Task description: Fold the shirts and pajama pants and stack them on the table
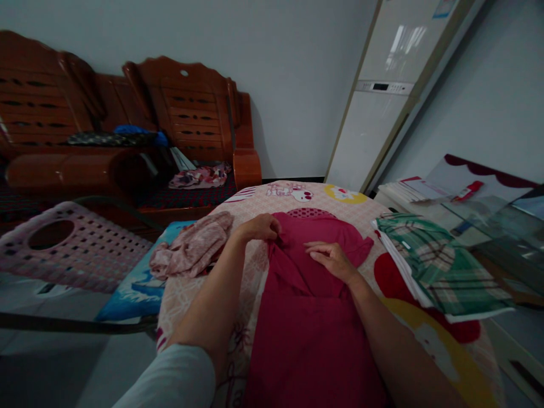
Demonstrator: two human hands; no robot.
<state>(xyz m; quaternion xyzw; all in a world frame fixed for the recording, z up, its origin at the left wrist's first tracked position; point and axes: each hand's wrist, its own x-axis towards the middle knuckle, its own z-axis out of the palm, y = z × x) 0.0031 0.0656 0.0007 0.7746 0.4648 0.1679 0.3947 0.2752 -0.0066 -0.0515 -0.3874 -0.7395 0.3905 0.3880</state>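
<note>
A magenta garment (314,328) lies spread lengthwise on the patterned tablecloth (246,255), with a perforated, lace-like edge (308,213) at its far end. At the garment's upper left edge, my left hand (263,228) is closed, pinching the fabric between thumb and fingers. My right hand (330,258) rests over the middle of the upper part, palm down and fingers stretched out. Creases run through the cloth between the two hands. Its near end passes below the bottom of the view.
To the left is a crumpled pinkish cloth (193,246), near a blue printed cushion (140,283) and a pink woven chair (80,249). Folded green plaid fabric (437,260) lies at the right. Behind stand wooden armchairs (191,107) and a tall white air conditioner (374,113).
</note>
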